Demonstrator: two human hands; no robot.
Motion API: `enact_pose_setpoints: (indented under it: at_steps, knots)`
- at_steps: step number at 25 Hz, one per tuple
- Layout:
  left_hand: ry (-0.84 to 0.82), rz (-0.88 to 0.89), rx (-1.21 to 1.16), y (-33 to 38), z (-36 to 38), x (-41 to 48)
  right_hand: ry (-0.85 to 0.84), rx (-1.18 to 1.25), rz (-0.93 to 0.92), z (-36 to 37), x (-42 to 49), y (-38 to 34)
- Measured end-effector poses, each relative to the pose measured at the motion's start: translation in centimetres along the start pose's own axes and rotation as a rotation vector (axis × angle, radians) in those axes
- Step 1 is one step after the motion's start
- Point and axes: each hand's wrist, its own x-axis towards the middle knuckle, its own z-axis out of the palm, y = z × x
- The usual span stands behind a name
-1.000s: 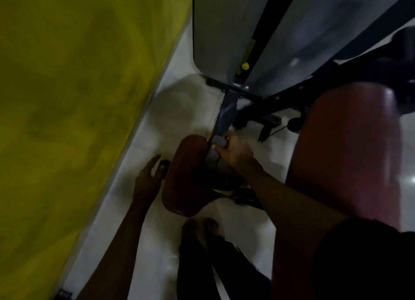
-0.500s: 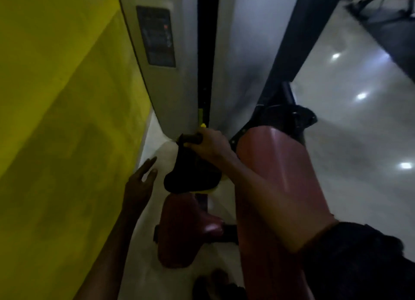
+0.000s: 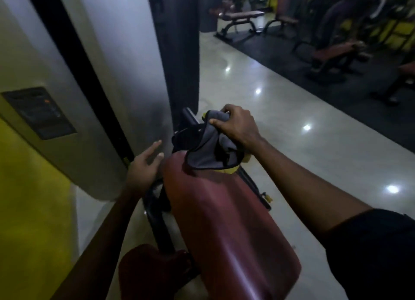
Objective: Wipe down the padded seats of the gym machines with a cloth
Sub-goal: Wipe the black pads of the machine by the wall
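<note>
Head view: a grey, yellow-backed cloth (image 3: 208, 151) is pinched in the right grip (image 3: 238, 125) and hangs at the top end of the maroon back pad (image 3: 224, 221). The left grip (image 3: 143, 167) is spread, fingers straight, just beside the pad's left edge.

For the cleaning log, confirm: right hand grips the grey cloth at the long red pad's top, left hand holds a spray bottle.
Wrong on the left hand: the head view shows it open, empty. The right hand grips the grey cloth at the top of the long red pad.
</note>
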Motion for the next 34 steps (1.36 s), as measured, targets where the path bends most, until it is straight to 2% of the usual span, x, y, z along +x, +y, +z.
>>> enact_pose_setpoints:
  at_steps: [8, 15, 27, 30, 34]
  knots:
    - [-0.226, 0.280, 0.110, 13.9, 10.9, 7.4, 0.234, -0.191, 0.274, -15.5, -1.1, 14.2]
    - [-0.283, 0.466, 0.104, 24.9, 18.4, 12.0, 0.381, -0.291, 0.396, -27.6, -0.8, 23.3]
    - [-0.277, 0.537, 0.104, 36.6, 35.3, 18.9, 0.489, -0.314, 0.455, -40.6, 4.1, 37.9]
    - [-0.335, 0.574, 0.098, 39.7, 41.5, 19.1, 0.520, -0.312, 0.505, -43.9, 2.8, 42.2]
    - [-0.494, 0.658, 0.080, 44.5, 51.0, 18.3, 0.598, -0.320, 0.608, -48.2, -1.1, 47.2]
